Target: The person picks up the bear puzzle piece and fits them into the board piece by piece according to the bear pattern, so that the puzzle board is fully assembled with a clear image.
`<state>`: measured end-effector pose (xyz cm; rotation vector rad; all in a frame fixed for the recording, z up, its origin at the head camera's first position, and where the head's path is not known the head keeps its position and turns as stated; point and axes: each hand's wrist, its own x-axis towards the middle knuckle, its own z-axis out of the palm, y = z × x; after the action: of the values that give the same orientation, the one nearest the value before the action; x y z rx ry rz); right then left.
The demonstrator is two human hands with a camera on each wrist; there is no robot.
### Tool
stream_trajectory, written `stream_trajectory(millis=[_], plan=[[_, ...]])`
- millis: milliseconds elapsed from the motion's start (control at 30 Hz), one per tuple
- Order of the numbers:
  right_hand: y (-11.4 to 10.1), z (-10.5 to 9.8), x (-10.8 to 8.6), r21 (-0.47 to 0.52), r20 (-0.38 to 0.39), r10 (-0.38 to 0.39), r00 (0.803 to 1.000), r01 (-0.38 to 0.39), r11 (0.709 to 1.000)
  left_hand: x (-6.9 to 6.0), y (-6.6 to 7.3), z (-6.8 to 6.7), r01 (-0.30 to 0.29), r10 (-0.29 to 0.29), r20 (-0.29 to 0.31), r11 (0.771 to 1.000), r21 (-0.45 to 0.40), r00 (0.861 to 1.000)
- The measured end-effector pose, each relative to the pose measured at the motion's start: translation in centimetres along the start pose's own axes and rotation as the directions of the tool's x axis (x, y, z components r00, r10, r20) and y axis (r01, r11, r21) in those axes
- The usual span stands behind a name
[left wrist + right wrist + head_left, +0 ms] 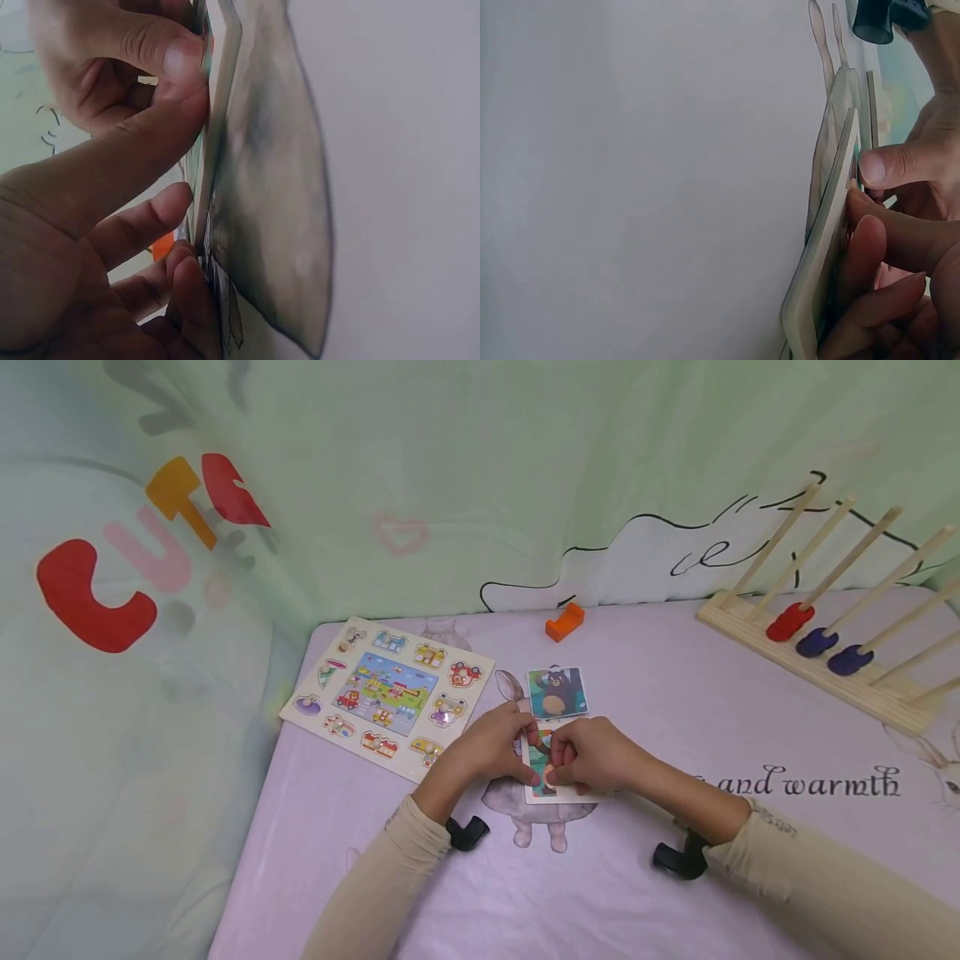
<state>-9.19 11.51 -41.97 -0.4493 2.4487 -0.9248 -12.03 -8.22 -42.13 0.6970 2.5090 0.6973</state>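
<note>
My left hand (495, 745) rests at the left side of a small pale-framed picture puzzle (558, 799), its thumb (184, 112) touching the face and its other fingers loosely spread by the edge. Over the puzzle's right part is my right hand (596, 756), fingers curled, thumb and fingertips pinching what looks like a puzzle piece (551, 775); the hands hide most of it. Right-hand fingers (864, 247) lie along the puzzle's face in the right wrist view. Just beyond lies a square bear picture (557, 692), flat on the table.
A knob puzzle board (390, 689) with vehicle and building pieces lies at the left. An orange block (565, 622) sits near the back edge. At the right stands a wooden peg rack (817, 660) with red and blue beads. The table (540, 893) has printed drawings and lettering.
</note>
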Motion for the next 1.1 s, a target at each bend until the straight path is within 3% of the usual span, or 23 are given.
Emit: stream_trajectory(millis=[367, 633, 1100], plan=[[0.0, 0.0, 0.3, 0.016, -0.016, 0.024, 1.000, -0.024, 1.000, -0.1, 0.1, 0.1, -0.031, 0.031, 0.000, 0.999, 0.036, 1.000], [0.2, 0.0, 0.1, -0.016, -0.055, 0.030, 0.998, -0.031, 0.999, -0.2, 0.3, 0.6, 0.009, -0.009, 0.000, 0.998, 0.061, 1.000], [1.6, -1.8, -1.6, 0.030, 0.023, -0.046, 0.999, 0.045, 0.999, -0.4, 0.8, 0.6, 0.027, -0.026, -0.018, 0.996, 0.080, 1.000]])
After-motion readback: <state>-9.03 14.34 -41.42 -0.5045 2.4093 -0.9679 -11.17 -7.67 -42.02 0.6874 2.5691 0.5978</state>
